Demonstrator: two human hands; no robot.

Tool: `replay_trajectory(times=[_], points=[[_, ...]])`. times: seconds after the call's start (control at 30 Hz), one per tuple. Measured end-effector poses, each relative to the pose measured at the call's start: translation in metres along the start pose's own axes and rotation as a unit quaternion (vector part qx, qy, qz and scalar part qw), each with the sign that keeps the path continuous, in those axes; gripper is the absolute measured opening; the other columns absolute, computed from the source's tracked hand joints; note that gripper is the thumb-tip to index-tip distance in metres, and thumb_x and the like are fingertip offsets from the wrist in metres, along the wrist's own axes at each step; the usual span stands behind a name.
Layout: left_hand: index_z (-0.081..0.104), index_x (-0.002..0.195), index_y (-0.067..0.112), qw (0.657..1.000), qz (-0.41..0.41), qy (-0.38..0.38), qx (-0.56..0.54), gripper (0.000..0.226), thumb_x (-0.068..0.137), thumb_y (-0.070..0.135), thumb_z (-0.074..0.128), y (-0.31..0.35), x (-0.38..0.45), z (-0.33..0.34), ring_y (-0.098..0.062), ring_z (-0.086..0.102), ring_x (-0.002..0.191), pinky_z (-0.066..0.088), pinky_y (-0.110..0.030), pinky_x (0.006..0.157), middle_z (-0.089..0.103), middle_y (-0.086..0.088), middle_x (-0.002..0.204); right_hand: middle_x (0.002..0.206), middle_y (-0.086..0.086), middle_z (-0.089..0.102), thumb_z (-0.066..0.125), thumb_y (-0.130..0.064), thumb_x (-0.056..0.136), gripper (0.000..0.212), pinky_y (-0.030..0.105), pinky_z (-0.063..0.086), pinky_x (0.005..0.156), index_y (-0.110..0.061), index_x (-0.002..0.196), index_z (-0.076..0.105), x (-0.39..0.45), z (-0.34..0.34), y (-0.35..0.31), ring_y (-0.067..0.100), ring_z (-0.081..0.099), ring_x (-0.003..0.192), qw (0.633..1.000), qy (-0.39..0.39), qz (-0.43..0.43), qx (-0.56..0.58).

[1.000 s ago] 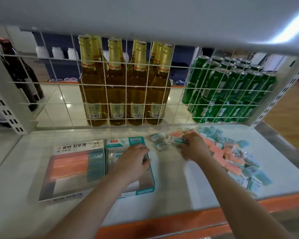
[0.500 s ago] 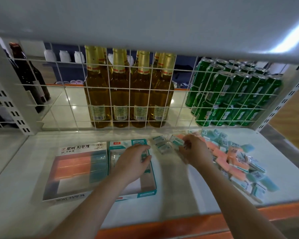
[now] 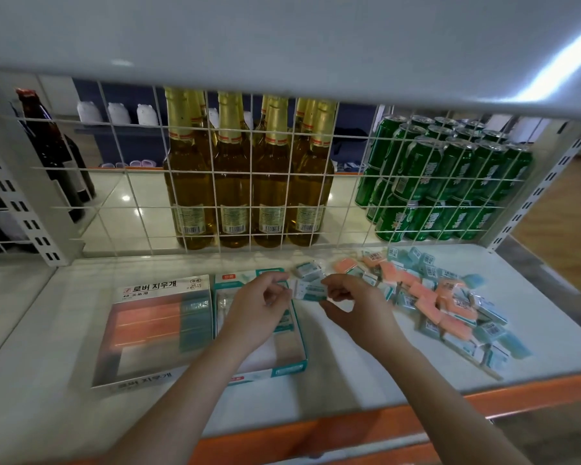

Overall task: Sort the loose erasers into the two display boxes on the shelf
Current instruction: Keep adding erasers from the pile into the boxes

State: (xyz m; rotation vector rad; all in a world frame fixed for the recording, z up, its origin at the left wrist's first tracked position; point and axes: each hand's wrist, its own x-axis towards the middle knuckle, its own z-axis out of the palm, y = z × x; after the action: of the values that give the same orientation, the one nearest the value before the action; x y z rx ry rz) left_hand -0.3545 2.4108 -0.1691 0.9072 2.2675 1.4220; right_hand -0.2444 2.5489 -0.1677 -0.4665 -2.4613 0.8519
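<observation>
A: Where is the small teal-and-white wrapped eraser (image 3: 311, 292) now?

B: Between both hands, at 12 o'clock of the white shelf (image 3: 349, 360). The right hand (image 3: 359, 308) pinches it with curled fingers; the left hand (image 3: 260, 308) touches its other end.

A: How to do this well?

B: I think: turn it flat, then lower it into the teal-edged cardboard display box (image 3: 287, 365) at 9 o'clock, label up, against its neighbours.

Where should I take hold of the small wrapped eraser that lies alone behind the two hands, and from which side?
Take the wrapped eraser by its two long sides, coming from above. It lies flat on the shelf, so only its side faces give a grip. The pile to its right stands apart, and the teal box is nearer to you, so fingers should fit.
</observation>
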Motion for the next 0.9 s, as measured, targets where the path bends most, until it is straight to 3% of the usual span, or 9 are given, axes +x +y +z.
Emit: replay_trajectory(times=[0.13, 0.27, 0.37, 0.5, 0.63, 0.9], points=[[0.058, 0.108, 0.026, 1.000, -0.005, 0.007, -0.016, 0.021, 0.090, 0.015, 0.057, -0.003, -0.005, -0.003, 0.005, 0.054, 0.081, 0.041, -0.005, 0.063, 0.061, 0.012, 0.090, 0.090, -0.007, 0.059, 0.070, -0.011, 0.079, 0.029, 0.015, 0.046, 0.079, -0.013, 0.108, 0.065, -0.006, 0.003, -0.005, 0.010, 0.057, 0.084, 1.000, 0.006, -0.003, 0.003], [0.055, 0.096, 0.034, 0.999, -0.002, 0.009, -0.042, 0.021, 0.090, 0.013, 0.057, -0.001, -0.011, -0.007, 0.001, 0.056, 0.084, 0.048, -0.014, 0.071, 0.060, 0.013, 0.089, 0.098, -0.001, 0.064, 0.070, -0.011, 0.080, 0.031, 0.009, 0.045, 0.079, -0.013, 0.110, 0.064, -0.009, 0.006, -0.006, 0.009, 0.058, 0.086, 1.000, 0.010, -0.010, 0.009], [0.055, 0.099, 0.032, 0.999, -0.004, 0.014, -0.053, 0.018, 0.092, 0.015, 0.053, 0.002, -0.016, -0.011, 0.003, 0.053, 0.084, 0.050, -0.020, 0.073, 0.055, 0.018, 0.089, 0.098, -0.001, 0.064, 0.070, -0.011, 0.080, 0.031, 0.007, 0.045, 0.078, -0.013, 0.110, 0.064, -0.011, 0.006, -0.009, 0.009, 0.059, 0.086, 0.999, 0.017, -0.001, 0.029], [0.057, 0.103, 0.027, 0.998, -0.001, 0.031, -0.063, 0.016, 0.093, 0.016, 0.052, 0.004, -0.021, -0.014, 0.005, 0.051, 0.081, 0.046, -0.012, 0.065, 0.053, 0.020, 0.089, 0.094, -0.002, 0.063, 0.071, -0.010, 0.079, 0.030, 0.010, 0.047, 0.079, -0.012, 0.108, 0.065, -0.015, 0.005, -0.013, 0.012, 0.060, 0.085, 0.999, 0.028, -0.003, 0.038], [0.057, 0.100, 0.028, 0.997, -0.002, 0.029, -0.067, 0.015, 0.093, 0.016, 0.052, 0.005, -0.025, -0.015, 0.003, 0.052, 0.084, 0.049, -0.015, 0.066, 0.053, 0.020, 0.091, 0.091, -0.004, 0.063, 0.071, -0.009, 0.079, 0.029, 0.010, 0.048, 0.078, -0.011, 0.107, 0.065, -0.019, 0.004, -0.015, 0.011, 0.061, 0.084, 0.998, 0.030, 0.007, 0.056], [0.057, 0.103, 0.029, 0.998, 0.001, 0.030, -0.050, 0.014, 0.093, 0.020, 0.051, 0.000, -0.030, -0.016, 0.004, 0.050, 0.083, 0.049, -0.014, 0.064, 0.051, 0.022, 0.090, 0.084, -0.017, 0.059, 0.071, -0.011, 0.079, 0.027, 0.004, 0.045, 0.073, -0.010, 0.105, 0.066, -0.022, 0.007, -0.021, -0.010, 0.058, 0.079, 0.996, 0.022, 0.022, 0.081]])
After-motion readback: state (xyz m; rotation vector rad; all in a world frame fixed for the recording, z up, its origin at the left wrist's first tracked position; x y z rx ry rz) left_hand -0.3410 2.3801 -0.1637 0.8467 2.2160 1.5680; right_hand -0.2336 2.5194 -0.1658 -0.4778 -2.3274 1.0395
